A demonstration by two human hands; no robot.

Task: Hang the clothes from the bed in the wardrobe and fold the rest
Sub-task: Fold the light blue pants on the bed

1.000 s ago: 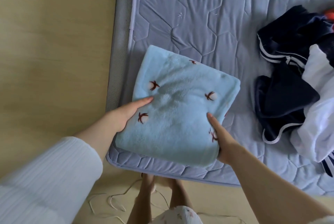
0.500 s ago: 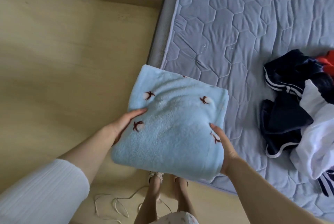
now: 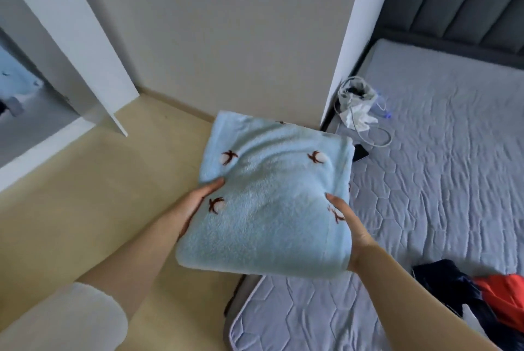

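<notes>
A folded light-blue fleece blanket [image 3: 272,203] with small brown-and-white motifs is held in the air between the bed corner and the floor. My left hand [image 3: 195,206] grips its left edge, thumb on top and fingers underneath. My right hand [image 3: 347,223] grips the right edge the same way. The bed [image 3: 442,180] with its quilted grey cover lies to the right. Dark navy and orange clothes [image 3: 479,294] are piled at its lower right corner.
An open white wardrobe door [image 3: 71,47] stands at the left, with a pale blue item on a shelf inside [image 3: 17,81]. A beige wall panel is straight ahead. On the bed lie a phone [image 3: 360,152], a white cable and crumpled items [image 3: 358,104]. The floor is wood.
I lifted the folded blanket off the bed and turned left with it. The view rose from the mattress to the wall and the wardrobe. Both hands keep the same hold.
</notes>
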